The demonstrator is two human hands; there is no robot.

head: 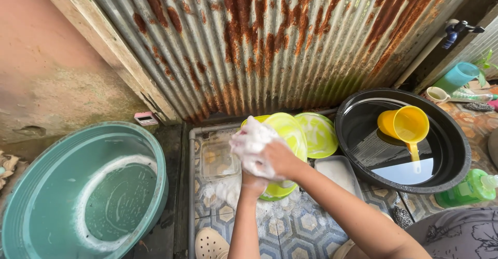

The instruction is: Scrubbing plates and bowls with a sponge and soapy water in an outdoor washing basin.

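Only the head view here, looking straight down at a tiled wash floor (290, 228) against a rusty corrugated wall (270, 41).

Both hands meet in the middle over the tiles. The right hand (280, 158) is closed around a wad of soapy white foam, probably a sponge or cloth (249, 140) under all that lather, pressing it onto a lime green plate (290, 132). The left hand (253, 182) comes up from below and grips the plate's lower edge, fingers curled under it, mostly hidden by suds. The plate sits tilted, propped up off the tiles near the back edge of the floor.

If you ask me, the trick here is keeping that bottom grip firm, since a soapy plastic plate will slip easily, and working the scrubber round the rim as well as the face.

Around them: a second green plate (319, 134) just behind, touching the first. A clear container (218, 158) and a white tray (340, 173) lie flat either side. Big teal basin (31, 207) with sudsy water at the left edge, black basin (451, 150) at the right with a yellow scoop (407, 124) floating in it. Green soap bottle (469, 186) beside that. Pretty crowded, so there isn't much elbow room.
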